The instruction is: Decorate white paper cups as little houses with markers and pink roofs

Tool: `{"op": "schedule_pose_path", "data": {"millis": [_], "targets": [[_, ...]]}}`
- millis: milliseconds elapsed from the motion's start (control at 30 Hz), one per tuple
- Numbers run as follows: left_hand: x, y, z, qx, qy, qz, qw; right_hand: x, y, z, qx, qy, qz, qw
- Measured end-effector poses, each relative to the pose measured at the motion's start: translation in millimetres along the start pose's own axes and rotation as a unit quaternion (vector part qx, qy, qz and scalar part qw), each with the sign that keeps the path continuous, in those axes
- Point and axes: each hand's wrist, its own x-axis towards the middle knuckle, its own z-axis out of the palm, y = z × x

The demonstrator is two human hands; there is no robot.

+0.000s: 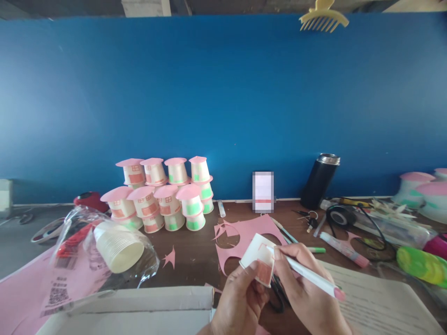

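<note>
My left hand (240, 298) grips a white paper cup (258, 258) turned on its side, with a pink rectangle stuck on its wall. My right hand (307, 288) is closed round a white pen (307, 275) with a pink end, its tip resting on the cup near the pink patch. Both hands are low in the middle of the view, above a dark wooden table (188, 251). Beneath them lies a pink paper sheet (244, 237) with round holes cut out of it.
Several finished cup houses with pink roofs (164, 195) are stacked at the back left. A plastic bag holding a stack of white cups (115, 251) lies left. A black flask (319, 181), tape roll (338, 216), glue stick (344, 249), scissors and a green lid (421, 265) crowd the right.
</note>
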Motion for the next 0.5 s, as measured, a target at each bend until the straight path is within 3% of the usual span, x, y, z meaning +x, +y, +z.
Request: {"op": "schedule_pose_path", "data": {"millis": [500], "targets": [[2.4,0.2,-4.3,-0.006,-0.016,-0.007,1.0,0.1,-0.4,0.6,0.019,0.002,-0.006,1.0]]}}
